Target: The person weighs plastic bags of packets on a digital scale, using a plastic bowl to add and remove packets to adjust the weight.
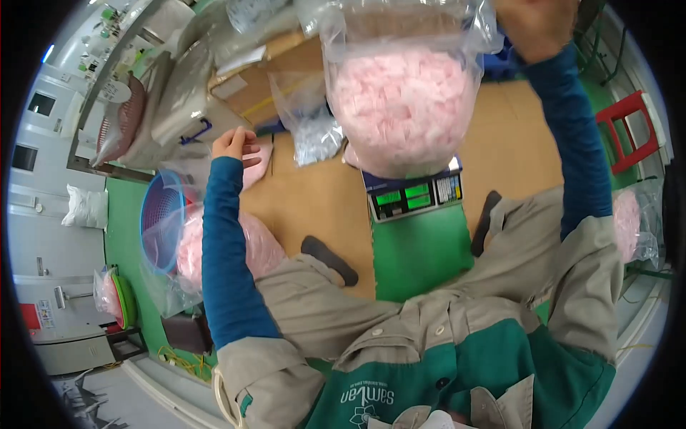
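A large clear plastic bag full of pale pink pieces [404,107] stands on a digital scale [416,196] with green lit displays. My right hand [539,28] is raised at the top edge, beside the bag's open upper part. It is blurred and partly cut off, so its fingers do not show clearly. My left hand [238,146] is held out on the left with its fingers apart and nothing in it. Beneath that arm lies another bag of pink pieces [261,243], partly hidden by the sleeve.
A blue basket [161,222] stands at the left. Cardboard sheets [314,207] cover the floor around the scale. A small bag of whitish pieces [318,139] lies left of the big bag. A cardboard box [264,79] is behind it. A red stool [629,132] stands at the right.
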Available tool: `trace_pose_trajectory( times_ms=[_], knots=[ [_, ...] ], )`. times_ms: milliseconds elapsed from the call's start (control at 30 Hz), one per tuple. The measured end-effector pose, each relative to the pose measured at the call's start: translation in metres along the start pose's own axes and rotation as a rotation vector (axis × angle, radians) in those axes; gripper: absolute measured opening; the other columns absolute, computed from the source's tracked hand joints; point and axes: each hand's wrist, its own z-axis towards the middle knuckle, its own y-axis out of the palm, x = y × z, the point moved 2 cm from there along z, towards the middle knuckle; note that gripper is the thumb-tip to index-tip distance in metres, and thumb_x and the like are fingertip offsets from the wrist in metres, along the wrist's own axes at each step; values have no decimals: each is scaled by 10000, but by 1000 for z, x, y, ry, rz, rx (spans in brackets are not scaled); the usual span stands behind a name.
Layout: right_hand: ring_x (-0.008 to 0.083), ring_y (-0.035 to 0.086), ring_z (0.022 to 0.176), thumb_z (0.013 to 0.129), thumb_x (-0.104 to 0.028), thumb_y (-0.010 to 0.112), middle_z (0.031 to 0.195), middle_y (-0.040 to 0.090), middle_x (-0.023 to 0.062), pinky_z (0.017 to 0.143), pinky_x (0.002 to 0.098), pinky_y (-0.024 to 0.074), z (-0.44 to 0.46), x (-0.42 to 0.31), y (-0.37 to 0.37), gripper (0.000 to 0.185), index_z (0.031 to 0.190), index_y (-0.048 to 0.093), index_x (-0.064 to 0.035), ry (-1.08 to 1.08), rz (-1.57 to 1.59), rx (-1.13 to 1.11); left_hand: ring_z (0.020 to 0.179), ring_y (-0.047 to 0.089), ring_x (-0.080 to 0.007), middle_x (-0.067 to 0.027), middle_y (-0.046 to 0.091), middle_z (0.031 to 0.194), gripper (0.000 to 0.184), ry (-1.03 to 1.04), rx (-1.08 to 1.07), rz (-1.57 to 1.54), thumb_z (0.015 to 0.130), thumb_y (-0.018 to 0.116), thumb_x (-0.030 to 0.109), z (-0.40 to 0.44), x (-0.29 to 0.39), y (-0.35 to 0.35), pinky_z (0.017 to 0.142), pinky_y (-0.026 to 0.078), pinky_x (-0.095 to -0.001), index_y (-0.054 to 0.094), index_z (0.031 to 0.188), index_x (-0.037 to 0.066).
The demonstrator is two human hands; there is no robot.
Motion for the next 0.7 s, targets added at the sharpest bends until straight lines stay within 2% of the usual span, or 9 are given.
trace_pose_trajectory(
  times_ms=[133, 200, 267, 300, 500, 533, 567, 633, 700],
  knots=[
    [252, 455, 1069, 646, 52, 525, 1242, 380, 117, 761, 292, 465, -14, -1, -2, 721, 1298, 261, -106, 144, -75, -44, 602, 577, -191, -92, 586, 730, 461, -25, -308, 774, 840, 417, 431, 16, -45, -1, 438, 489, -312, 593, 802, 7],
    [254, 454, 1070, 650, 44, 526, 1241, 380, 121, 767, 296, 461, -17, -3, -1, 719, 1300, 256, -102, 201, -81, -59, 587, 574, -201, -101, 589, 684, 561, -40, -319, 809, 824, 369, 519, 15, -50, 5, 434, 490, -313, 628, 770, 25],
    [255, 454, 1071, 654, 37, 526, 1240, 381, 125, 773, 300, 458, -19, -4, -1, 717, 1302, 251, -98, 239, -85, -74, 703, 592, -214, -110, 615, 834, 655, -184, -414, 913, 810, 288, 589, 22, -47, 9, 514, 520, -339, 649, 859, 45],
    [256, 454, 1071, 656, 33, 527, 1240, 381, 127, 776, 302, 456, -21, -3, 0, 716, 1302, 248, -95, 257, -87, -82, 704, 588, -200, -96, 631, 783, 701, -143, -388, 975, 800, 249, 615, 25, -44, 12, 524, 520, -336, 675, 755, 60],
    [261, 452, 1075, 668, 9, 529, 1237, 383, 140, 793, 314, 446, -26, -4, 1, 710, 1307, 233, -83, 334, -99, -113, 632, 596, -193, -51, 647, 717, 643, 245, -386, 1078, 860, 241, 482, 54, -52, 6, 609, 504, -290, 670, 608, 75],
    [262, 452, 1075, 670, 5, 529, 1237, 384, 142, 796, 316, 444, -27, -5, 0, 710, 1308, 231, -81, 343, -102, -114, 644, 598, -231, -47, 646, 718, 488, 268, -353, 1075, 860, 324, 377, 50, -50, 10, 611, 490, -323, 652, 672, 68],
    [263, 452, 1076, 672, 1, 530, 1236, 384, 144, 799, 318, 442, -27, -5, 0, 709, 1309, 228, -79, 352, -102, -118, 644, 598, -231, -47, 646, 718, 488, 268, -355, 1075, 860, 324, 377, 52, -54, 10, 611, 490, -323, 652, 672, 68],
    [265, 452, 1077, 676, -6, 531, 1236, 384, 148, 804, 322, 439, -28, -5, 0, 708, 1311, 223, -75, 368, -108, -124, 648, 587, -279, -57, 637, 691, 266, 612, -366, 1475, 809, 439, 268, 56, -59, 10, 613, 472, -359, 597, 775, 56],
    [266, 451, 1078, 680, -14, 531, 1235, 385, 153, 810, 326, 436, -29, -6, 0, 708, 1312, 218, -71, 385, -111, -127, 657, 579, -306, -88, 628, 748, 166, 562, -441, 1431, 754, 502, 182, 63, -62, 4, 598, 461, -379, 532, 836, 41]
  ],
)
